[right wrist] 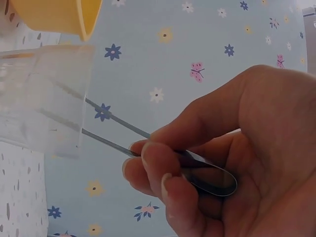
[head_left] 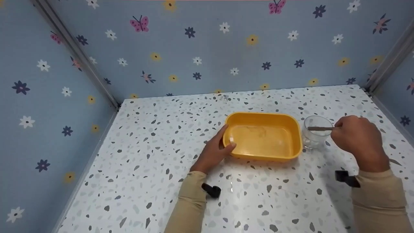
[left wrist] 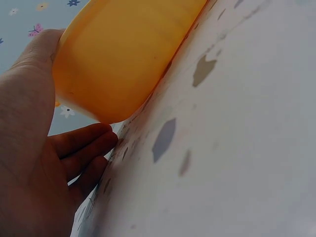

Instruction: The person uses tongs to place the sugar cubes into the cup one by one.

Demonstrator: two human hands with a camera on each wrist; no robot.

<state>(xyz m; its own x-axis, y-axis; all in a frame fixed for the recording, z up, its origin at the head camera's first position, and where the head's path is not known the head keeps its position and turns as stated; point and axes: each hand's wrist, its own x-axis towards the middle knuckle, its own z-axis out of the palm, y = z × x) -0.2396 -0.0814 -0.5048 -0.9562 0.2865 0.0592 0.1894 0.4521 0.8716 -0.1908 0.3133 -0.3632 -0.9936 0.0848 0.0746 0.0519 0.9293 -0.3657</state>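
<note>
A yellow plastic tub [head_left: 263, 154] sits on the speckled table. My left hand [head_left: 213, 150] holds its left end, the thumb at the front corner and the fingers along the outer side. Close to the tub's right side stands a clear glass [head_left: 311, 142]. My right hand [head_left: 360, 139] pinches metal tweezers [right wrist: 116, 118] between thumb and fingers, their bent end lying inside the palm. Both prongs reach into the mouth of the glass [right wrist: 59, 108] and show through its wall. In the left wrist view, the tub [left wrist: 113, 59] rises beside my left hand [left wrist: 44, 163].
The white speckled table [head_left: 155, 155] meets a blue flowered wall panel [head_left: 213, 45] at the back. Another panel [head_left: 42, 106] closes in the left side, and a third [head_left: 404, 103] the right. Each wrist carries a small black camera mount [head_left: 212, 190].
</note>
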